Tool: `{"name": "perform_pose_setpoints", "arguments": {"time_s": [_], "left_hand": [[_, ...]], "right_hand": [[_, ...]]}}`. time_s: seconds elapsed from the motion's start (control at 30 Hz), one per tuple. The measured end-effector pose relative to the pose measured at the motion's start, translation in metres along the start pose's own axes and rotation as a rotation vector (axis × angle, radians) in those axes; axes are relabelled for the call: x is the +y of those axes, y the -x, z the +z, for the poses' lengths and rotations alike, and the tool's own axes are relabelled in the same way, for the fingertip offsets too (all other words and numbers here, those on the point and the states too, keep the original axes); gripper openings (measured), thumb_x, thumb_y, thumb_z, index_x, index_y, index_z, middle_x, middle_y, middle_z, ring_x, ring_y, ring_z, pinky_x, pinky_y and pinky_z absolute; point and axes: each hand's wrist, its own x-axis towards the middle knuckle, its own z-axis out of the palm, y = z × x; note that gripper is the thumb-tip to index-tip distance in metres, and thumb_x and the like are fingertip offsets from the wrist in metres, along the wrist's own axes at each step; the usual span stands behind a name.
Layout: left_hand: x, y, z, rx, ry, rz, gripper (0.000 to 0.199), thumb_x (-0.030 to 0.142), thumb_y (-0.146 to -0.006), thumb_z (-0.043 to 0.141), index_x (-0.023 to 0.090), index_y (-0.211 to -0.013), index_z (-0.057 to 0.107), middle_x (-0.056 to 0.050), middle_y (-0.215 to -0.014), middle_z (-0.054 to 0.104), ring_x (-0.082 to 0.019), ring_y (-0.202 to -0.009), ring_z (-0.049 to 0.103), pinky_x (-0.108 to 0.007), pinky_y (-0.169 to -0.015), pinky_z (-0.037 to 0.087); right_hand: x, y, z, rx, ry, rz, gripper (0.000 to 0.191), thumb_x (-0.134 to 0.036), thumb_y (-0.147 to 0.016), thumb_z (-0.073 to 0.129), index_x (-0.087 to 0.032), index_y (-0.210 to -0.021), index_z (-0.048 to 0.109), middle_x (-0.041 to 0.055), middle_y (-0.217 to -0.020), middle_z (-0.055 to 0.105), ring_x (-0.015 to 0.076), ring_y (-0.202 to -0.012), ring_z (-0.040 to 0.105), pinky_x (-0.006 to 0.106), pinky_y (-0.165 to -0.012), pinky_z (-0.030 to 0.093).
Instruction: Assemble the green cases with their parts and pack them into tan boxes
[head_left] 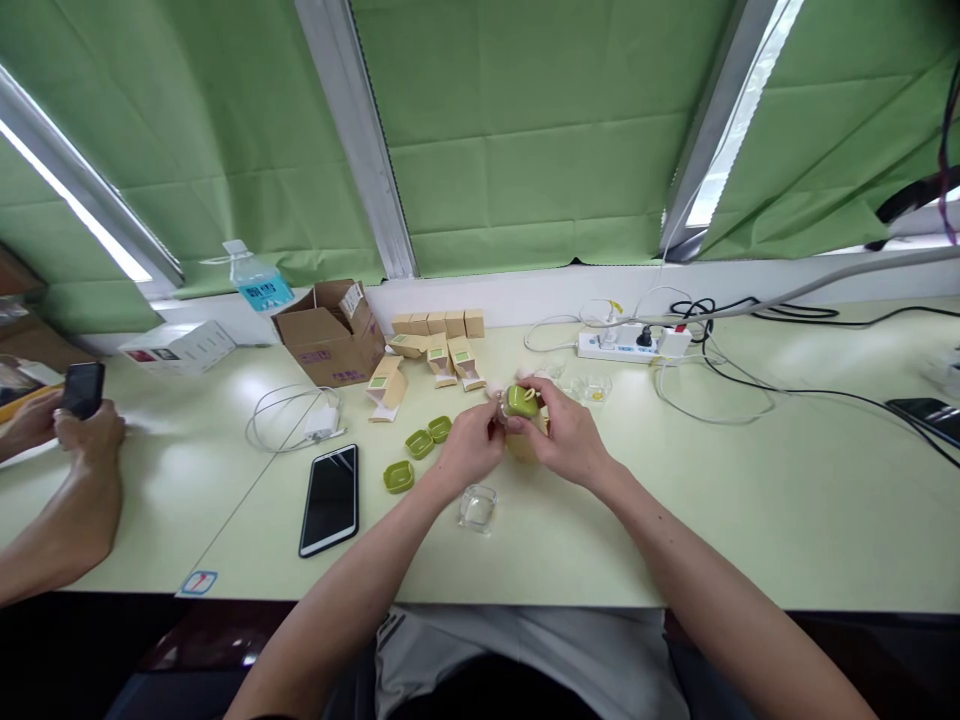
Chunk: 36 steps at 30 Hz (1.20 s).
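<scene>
A small green case [520, 402] with a pale yellow loop is held up between both hands. My right hand [566, 432] grips it with thumb and fingers from the right. My left hand [474, 442] is closed at its left edge, beside something clear; its fingertips are partly hidden. Just below the case a small tan box [523, 448] is half covered by my hands. Green case shells [398, 476] lie to the left of my left hand. A clear plastic shell [478, 508] rests in front of it, and more clear pieces [594, 387] lie behind my right hand.
Small tan boxes [453, 360], several opened, stand behind the hands near a brown carton [332, 335]. Leftward are a phone [330, 500], a white charger [322, 422] and a bottle [261, 280]. A power strip [630, 343] trails cables. Another person's hands [90, 430] hold a phone.
</scene>
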Motion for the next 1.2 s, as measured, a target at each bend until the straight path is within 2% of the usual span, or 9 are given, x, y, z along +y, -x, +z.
{"name": "perform_pose_setpoints", "arguments": {"time_s": [0.13, 0.27, 0.43, 0.5, 0.63, 0.87, 1.03, 1.1, 1.2], "left_hand": [[0.003, 0.000, -0.002, -0.028, 0.038, -0.050, 0.036, 0.009, -0.084, 0.056, 0.019, -0.112, 0.075, 0.001, -0.072, 0.063, -0.015, -0.062, 0.050, -0.028, -0.063, 0.036], [0.005, 0.001, -0.003, -0.049, 0.057, -0.075, 0.051, 0.013, -0.084, 0.057, 0.020, -0.131, 0.075, 0.004, -0.069, 0.060, -0.014, -0.061, 0.050, -0.027, -0.063, 0.038], [0.009, 0.002, -0.003, -0.055, 0.088, -0.038, 0.055, 0.013, -0.082, 0.057, 0.020, -0.134, 0.075, 0.004, -0.070, 0.061, -0.014, -0.061, 0.052, -0.026, -0.061, 0.040], [0.010, 0.003, -0.003, -0.046, 0.076, -0.035, 0.054, 0.013, -0.083, 0.057, 0.020, -0.134, 0.075, 0.004, -0.069, 0.061, -0.014, -0.060, 0.053, -0.026, -0.061, 0.041], [0.009, 0.005, -0.001, -0.045, 0.050, -0.027, 0.054, 0.014, -0.084, 0.058, 0.020, -0.136, 0.073, 0.004, -0.068, 0.060, -0.014, -0.059, 0.052, -0.027, -0.060, 0.041], [0.007, 0.008, 0.002, -0.024, -0.008, -0.001, 0.053, 0.013, -0.085, 0.056, 0.019, -0.136, 0.072, 0.004, -0.067, 0.059, -0.014, -0.057, 0.051, -0.027, -0.061, 0.041], [0.007, 0.009, 0.000, -0.010, -0.032, 0.015, 0.054, 0.011, -0.085, 0.056, 0.016, -0.136, 0.072, 0.003, -0.068, 0.061, -0.014, -0.057, 0.051, -0.028, -0.062, 0.042], [0.007, 0.008, -0.002, -0.022, 0.006, 0.010, 0.052, 0.013, -0.086, 0.057, 0.016, -0.136, 0.071, 0.003, -0.068, 0.061, -0.014, -0.058, 0.052, -0.028, -0.063, 0.042], [0.004, 0.007, -0.005, -0.044, 0.145, 0.000, 0.042, 0.018, -0.094, 0.053, 0.018, -0.132, 0.069, 0.003, -0.071, 0.063, -0.014, -0.061, 0.056, -0.027, -0.065, 0.044]], "right_hand": [[0.002, 0.001, -0.013, -0.022, 0.151, -0.051, 0.042, -0.035, -0.092, 0.069, -0.024, -0.132, 0.059, 0.0100, -0.127, 0.076, 0.0284, -0.097, 0.073, 0.035, -0.070, 0.051], [-0.003, 0.002, -0.021, -0.090, 0.304, -0.067, 0.043, -0.033, -0.092, 0.070, -0.024, -0.133, 0.062, 0.0116, -0.135, 0.069, 0.0260, -0.092, 0.071, 0.033, -0.062, 0.045], [-0.008, 0.004, -0.017, -0.177, 0.393, -0.068, 0.041, -0.032, -0.096, 0.071, -0.027, -0.136, 0.065, 0.0143, -0.134, 0.070, 0.0348, -0.120, 0.063, 0.034, -0.064, 0.048], [-0.007, 0.005, -0.015, -0.200, 0.400, -0.060, 0.038, -0.031, -0.096, 0.072, -0.027, -0.134, 0.066, 0.0141, -0.132, 0.072, 0.0363, -0.125, 0.061, 0.036, -0.068, 0.052], [-0.007, 0.006, -0.016, -0.248, 0.397, -0.034, 0.039, -0.026, -0.094, 0.075, -0.026, -0.131, 0.064, 0.0136, -0.130, 0.072, 0.0363, -0.122, 0.063, 0.038, -0.072, 0.054], [-0.011, 0.008, -0.014, -0.326, 0.405, -0.032, 0.027, -0.027, -0.100, 0.066, -0.021, -0.126, 0.061, 0.0174, -0.128, 0.065, 0.0340, -0.110, 0.067, 0.035, -0.065, 0.050], [-0.011, 0.011, -0.009, -0.377, 0.434, -0.055, 0.014, -0.026, -0.105, 0.055, -0.018, -0.105, 0.067, 0.0186, -0.123, 0.062, 0.0284, -0.092, 0.069, 0.035, -0.059, 0.045], [-0.009, 0.009, -0.013, -0.382, 0.393, -0.057, 0.012, -0.026, -0.104, 0.059, -0.019, -0.109, 0.068, 0.0168, -0.124, 0.063, 0.0276, -0.091, 0.070, 0.035, -0.060, 0.046], [-0.001, 0.005, -0.022, -0.322, 0.260, -0.038, 0.022, -0.024, -0.104, 0.057, -0.024, -0.124, 0.064, 0.0116, -0.128, 0.068, 0.0272, -0.096, 0.072, 0.036, -0.068, 0.050]]}}
